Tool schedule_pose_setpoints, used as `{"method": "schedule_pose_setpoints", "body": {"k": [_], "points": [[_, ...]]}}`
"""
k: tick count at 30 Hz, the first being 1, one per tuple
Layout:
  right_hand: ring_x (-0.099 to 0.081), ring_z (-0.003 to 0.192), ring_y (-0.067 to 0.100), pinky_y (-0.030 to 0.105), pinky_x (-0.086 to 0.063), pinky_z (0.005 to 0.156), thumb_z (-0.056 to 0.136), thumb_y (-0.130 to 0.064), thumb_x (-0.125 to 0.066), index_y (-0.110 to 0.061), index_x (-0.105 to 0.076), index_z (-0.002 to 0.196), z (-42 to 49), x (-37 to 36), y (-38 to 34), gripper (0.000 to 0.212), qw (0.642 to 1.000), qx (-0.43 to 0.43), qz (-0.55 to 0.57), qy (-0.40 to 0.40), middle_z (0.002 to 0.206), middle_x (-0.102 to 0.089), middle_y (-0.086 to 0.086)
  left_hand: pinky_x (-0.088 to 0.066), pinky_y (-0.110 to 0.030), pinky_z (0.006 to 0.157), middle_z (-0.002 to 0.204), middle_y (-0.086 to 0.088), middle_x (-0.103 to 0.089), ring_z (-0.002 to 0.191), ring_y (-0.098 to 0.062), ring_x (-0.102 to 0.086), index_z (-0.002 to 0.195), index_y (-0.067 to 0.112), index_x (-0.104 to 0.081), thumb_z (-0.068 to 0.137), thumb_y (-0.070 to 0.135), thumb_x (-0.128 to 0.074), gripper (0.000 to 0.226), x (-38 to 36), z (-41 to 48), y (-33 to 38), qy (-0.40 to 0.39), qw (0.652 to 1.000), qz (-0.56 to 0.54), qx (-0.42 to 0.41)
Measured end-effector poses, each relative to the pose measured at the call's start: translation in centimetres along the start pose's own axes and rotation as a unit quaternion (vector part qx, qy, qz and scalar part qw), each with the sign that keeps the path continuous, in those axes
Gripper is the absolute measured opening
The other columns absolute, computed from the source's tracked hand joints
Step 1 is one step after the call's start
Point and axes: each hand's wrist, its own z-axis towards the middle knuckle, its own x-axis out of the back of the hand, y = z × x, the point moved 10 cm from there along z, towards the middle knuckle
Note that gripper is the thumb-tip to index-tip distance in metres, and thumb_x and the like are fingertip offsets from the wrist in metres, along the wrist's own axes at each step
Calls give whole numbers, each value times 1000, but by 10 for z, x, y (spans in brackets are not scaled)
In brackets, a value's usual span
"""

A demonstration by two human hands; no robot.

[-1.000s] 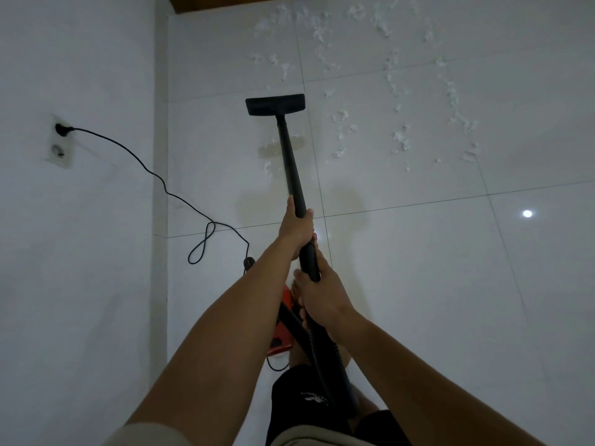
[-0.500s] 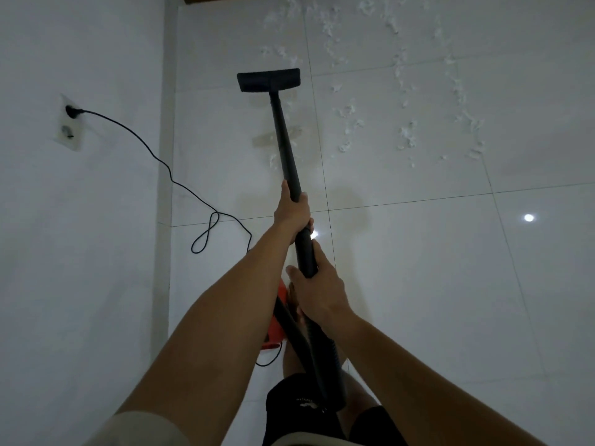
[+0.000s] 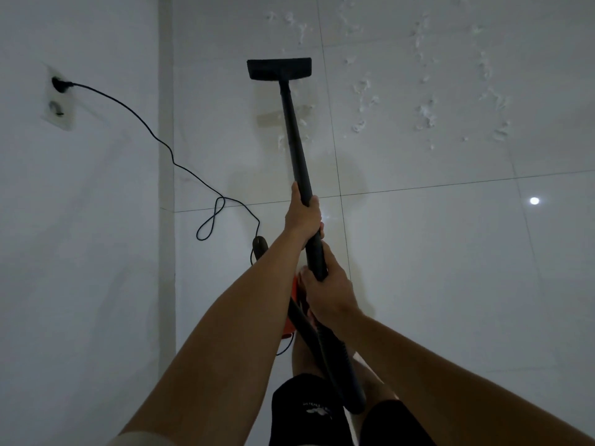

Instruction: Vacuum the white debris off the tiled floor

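My left hand [image 3: 301,217] wraps tight around the long black vacuum wand [image 3: 294,133] further up, and my right hand [image 3: 328,292] clamps it just below, nearer my body; to sweep well I should keep the flat black rectangular floor nozzle [image 3: 279,69] pressed level on the glossy white tiled floor [image 3: 434,268] and steer it rightward. The fluffy white debris [image 3: 425,114] lies scattered beyond my grip, mostly right of the nozzle, a few tufts beside the wand. Compared with half a second ago, the nozzle has pulled back toward me.
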Motion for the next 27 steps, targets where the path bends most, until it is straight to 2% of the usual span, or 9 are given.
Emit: {"method": "schedule_pose_setpoints", "body": {"k": [8, 12, 14, 18, 20, 22, 24, 25, 27], "points": [[-66, 56, 13, 24, -57, 51, 107, -27, -52, -42, -34, 155, 39, -6, 25, 54, 1000, 5, 10, 1, 87, -72, 2, -52, -30, 51, 80, -8, -55, 48, -14, -53, 161, 50, -4, 108, 31, -46, 70, -11, 43, -19, 6, 1000, 27, -14], [-75, 76, 8, 21, -61, 61, 107, -33, -53, -43, -33, 156, 50, -6, 49, 54, 1000, 9, -8, 4, 100, -74, -11, -52, -29, 51, 80, -7, -55, 51, -14, -53, 160, 50, -3, 109, 32, -46, 69, -21, 56, -40, 3, 999, 29, -14], [-76, 79, 10, 20, -61, 60, 107, -33, -52, -44, -33, 156, 51, -4, 63, 54, 1000, 8, -10, -3, 101, -74, -13, -52, -30, 52, 77, -6, -54, 51, -14, -53, 161, 50, -4, 109, 32, -46, 69, -25, 58, -54, 7, 1000, 27, -13], [-75, 81, 7, 19, -60, 59, 108, -31, -50, -41, -31, 158, 48, -2, 97, 55, 1000, 9, -22, -16, 112, -73, -10, -52, -29, 50, 73, -7, -54, 51, -14, -53, 161, 48, -4, 109, 32, -46, 70, -32, 61, -92, 19, 999, 27, -4], [-75, 76, 6, 17, -58, 57, 108, -31, -50, -39, -30, 159, 48, -4, 120, 55, 999, 5, -23, -26, 109, -74, -6, -51, -26, 47, 73, -8, -54, 50, -13, -53, 162, 46, -3, 109, 31, -46, 70, -37, 59, -110, 23, 999, 34, -6], [-75, 74, 9, 25, -63, 61, 106, -34, -51, -40, -31, 157, 45, -4, 146, 55, 999, 4, -24, -32, 106, -75, -5, -49, -23, 45, 72, -8, -54, 49, -11, -52, 163, 44, -3, 110, 30, -45, 69, -42, 52, -129, 30, 999, 42, -12], [-75, 82, 10, 37, -66, 73, 105, -38, -52, -45, -31, 156, 37, -1, 168, 56, 999, 13, -28, -29, 112, -75, -6, -49, -22, 44, 72, -8, -54, 48, -11, -52, 163, 43, -4, 110, 29, -45, 68, -50, 43, -146, 32, 998, 45, -15], [-74, 83, 9, 39, -66, 75, 105, -38, -52, -47, -30, 156, 33, 1, 178, 56, 999, 14, -32, -30, 115, -74, -4, -50, -23, 44, 71, -8, -54, 49, -11, -52, 163, 43, -4, 110, 28, -45, 69, -55, 38, -156, 32, 999, 43, -12], [-68, 68, 6, 29, -61, 60, 106, -31, -51, -48, -30, 156, 24, 8, 195, 57, 999, 14, -27, -36, 109, -74, 2, -51, -27, 47, 70, -8, -53, 49, -13, -52, 163, 45, -3, 110, 28, -45, 70, -64, 30, -173, 35, 999, 36, -8]]}}
